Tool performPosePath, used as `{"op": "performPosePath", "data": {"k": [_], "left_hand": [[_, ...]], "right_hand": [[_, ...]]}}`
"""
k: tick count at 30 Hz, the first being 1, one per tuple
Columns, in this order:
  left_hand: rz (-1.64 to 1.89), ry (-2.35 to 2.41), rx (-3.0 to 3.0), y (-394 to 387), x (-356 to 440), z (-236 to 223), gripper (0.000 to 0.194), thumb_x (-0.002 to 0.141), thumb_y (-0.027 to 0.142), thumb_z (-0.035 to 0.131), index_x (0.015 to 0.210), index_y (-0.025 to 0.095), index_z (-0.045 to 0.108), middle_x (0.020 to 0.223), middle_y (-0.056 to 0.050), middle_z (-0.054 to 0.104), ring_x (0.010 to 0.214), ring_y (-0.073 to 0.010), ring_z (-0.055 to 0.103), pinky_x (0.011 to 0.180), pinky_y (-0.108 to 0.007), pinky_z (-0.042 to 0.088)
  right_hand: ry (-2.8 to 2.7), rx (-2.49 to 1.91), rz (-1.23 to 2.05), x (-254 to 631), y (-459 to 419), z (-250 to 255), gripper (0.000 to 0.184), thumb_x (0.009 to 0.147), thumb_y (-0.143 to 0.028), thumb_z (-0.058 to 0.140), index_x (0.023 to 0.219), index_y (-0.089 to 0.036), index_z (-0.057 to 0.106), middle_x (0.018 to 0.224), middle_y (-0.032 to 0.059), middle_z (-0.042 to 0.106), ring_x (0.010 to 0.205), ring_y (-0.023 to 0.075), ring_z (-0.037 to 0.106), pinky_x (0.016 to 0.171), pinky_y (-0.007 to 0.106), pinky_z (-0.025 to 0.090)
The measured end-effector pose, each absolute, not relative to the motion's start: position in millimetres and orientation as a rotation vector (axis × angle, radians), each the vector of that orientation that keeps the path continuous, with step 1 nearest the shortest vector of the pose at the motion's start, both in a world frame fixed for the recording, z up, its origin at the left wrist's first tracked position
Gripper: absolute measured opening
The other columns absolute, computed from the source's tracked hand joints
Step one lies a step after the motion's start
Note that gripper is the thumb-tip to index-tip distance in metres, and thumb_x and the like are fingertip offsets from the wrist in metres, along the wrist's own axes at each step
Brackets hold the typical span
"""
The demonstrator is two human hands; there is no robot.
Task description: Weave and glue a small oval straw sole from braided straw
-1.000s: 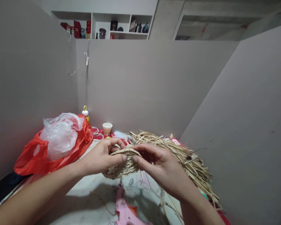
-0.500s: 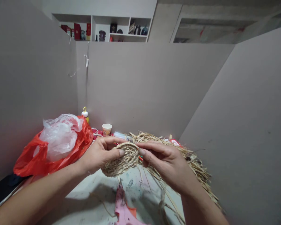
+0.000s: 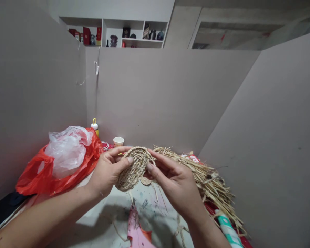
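Both my hands hold a round coil of braided straw above the table, tilted so that its flat face shows. My left hand grips its left side, thumb on the face and fingers behind. On the right edge, my right hand pinches the coil between thumb and fingers. Below it, a pink glue gun lies on the table with its nozzle pointing away from me. A smaller straw disc shows partly behind the coil.
A long heap of dry straw runs along the right side, with a green and white roll near it. At the left sits a red plastic bag with a clear bag inside. A paper cup and a yellow-white bottle stand at the back.
The straw coil has turned more upright and risen slightly, showing more of its face. My right hand has shifted a little left and down, uncovering the green and white roll.
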State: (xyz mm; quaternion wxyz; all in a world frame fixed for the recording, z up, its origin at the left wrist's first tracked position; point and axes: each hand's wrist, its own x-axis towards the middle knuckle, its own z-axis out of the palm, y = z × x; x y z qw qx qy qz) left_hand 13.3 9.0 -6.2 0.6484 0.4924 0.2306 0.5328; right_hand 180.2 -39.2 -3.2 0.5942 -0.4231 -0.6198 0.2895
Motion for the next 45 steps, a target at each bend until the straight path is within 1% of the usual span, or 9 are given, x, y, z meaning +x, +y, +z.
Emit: {"op": "performPosePath", "data": {"k": [4, 8, 11, 18, 24, 28, 33, 37, 45], "left_hand": [[1.255, 0.519, 1.028, 5.6, 17.4, -9.8, 0.030, 0.069, 0.022, 0.079, 0.098, 0.020, 0.071, 0.085, -0.004, 0.077, 0.071, -0.0159, 0.069, 0.069, -0.027, 0.054], [1.312, 0.528, 0.969, 3.7, 21.4, -14.4, 0.028, 0.071, 0.020, 0.078, 0.097, 0.019, 0.069, 0.083, -0.001, 0.076, 0.069, -0.0135, 0.069, 0.068, -0.025, 0.054], [1.334, 0.531, 0.957, 2.6, 24.1, -17.7, 0.027, 0.072, 0.021, 0.077, 0.097, 0.019, 0.067, 0.077, 0.000, 0.075, 0.067, -0.0137, 0.068, 0.067, -0.025, 0.053], [1.314, 0.502, 1.029, 0.7, 26.8, -17.1, 0.022, 0.073, 0.022, 0.074, 0.094, 0.019, 0.067, 0.092, -0.002, 0.071, 0.084, -0.0154, 0.063, 0.078, -0.026, 0.048], [1.148, 0.461, 1.220, 6.2, 16.4, -4.2, 0.024, 0.086, 0.036, 0.060, 0.094, 0.017, 0.072, 0.096, -0.006, 0.072, 0.091, -0.0193, 0.062, 0.084, -0.029, 0.044], [1.038, 0.419, 1.185, 6.9, 16.1, -6.0, 0.025, 0.086, 0.037, 0.062, 0.092, 0.015, 0.073, 0.088, -0.006, 0.073, 0.083, -0.0178, 0.063, 0.082, -0.030, 0.046], [0.998, 0.383, 1.026, 3.6, 22.1, -13.4, 0.020, 0.086, 0.032, 0.064, 0.086, 0.014, 0.072, 0.076, -0.005, 0.072, 0.065, -0.0123, 0.061, 0.067, -0.024, 0.047], [1.070, 0.372, 0.971, 2.6, 22.4, -12.2, 0.020, 0.086, 0.031, 0.063, 0.094, 0.015, 0.072, 0.081, -0.006, 0.073, 0.071, -0.0155, 0.065, 0.071, -0.026, 0.049], [1.302, 0.468, 0.819, 10.1, 17.0, -0.9, 0.017, 0.086, 0.022, 0.060, 0.090, 0.011, 0.072, 0.083, -0.008, 0.075, 0.080, -0.0191, 0.069, 0.075, -0.027, 0.053]], "right_hand": [[-1.414, -0.996, 0.591, 169.0, -35.4, -11.8, 0.041, 0.084, -0.029, 0.064, 0.123, -0.016, 0.064, 0.080, 0.0042, 0.073, 0.073, 0.0194, 0.070, 0.070, 0.036, 0.061], [-1.434, -1.058, 0.475, 162.3, -32.5, -23.2, 0.048, 0.088, -0.030, 0.060, 0.133, -0.015, 0.054, 0.115, 0.0132, 0.070, 0.095, 0.0238, 0.069, 0.085, 0.041, 0.057], [-1.467, -1.107, 0.366, 158.8, -31.3, -28.7, 0.050, 0.089, -0.028, 0.059, 0.136, -0.015, 0.052, 0.126, 0.0145, 0.065, 0.102, 0.0250, 0.067, 0.092, 0.043, 0.053], [-1.473, -1.088, 0.460, 165.3, -30.2, -24.7, 0.045, 0.089, -0.026, 0.059, 0.134, -0.020, 0.055, 0.122, 0.0106, 0.068, 0.107, 0.0244, 0.065, 0.095, 0.044, 0.051], [-1.559, -1.040, 0.682, 180.2, -35.7, -8.7, 0.045, 0.086, -0.025, 0.061, 0.130, -0.023, 0.058, 0.127, 0.0095, 0.065, 0.110, 0.0227, 0.063, 0.094, 0.042, 0.051], [-1.666, -1.077, 0.675, 178.6, -38.2, -7.6, 0.045, 0.088, -0.023, 0.058, 0.132, -0.027, 0.056, 0.126, 0.0081, 0.065, 0.107, 0.0224, 0.063, 0.088, 0.041, 0.053], [-1.671, -1.085, 0.675, 167.7, -36.0, -13.3, 0.047, 0.088, -0.023, 0.053, 0.135, -0.022, 0.050, 0.131, 0.0130, 0.059, 0.105, 0.0231, 0.063, 0.081, 0.037, 0.055], [-1.688, -1.078, 0.601, 163.7, -33.3, -20.3, 0.047, 0.091, -0.023, 0.051, 0.137, -0.020, 0.044, 0.123, 0.0128, 0.064, 0.105, 0.0226, 0.064, 0.091, 0.041, 0.051], [-1.864, -0.999, 0.313, 161.6, -31.4, -28.2, 0.050, 0.097, -0.022, 0.044, 0.146, -0.024, 0.036, 0.144, 0.0090, 0.051, 0.128, 0.0207, 0.051, 0.106, 0.039, 0.041]]}}
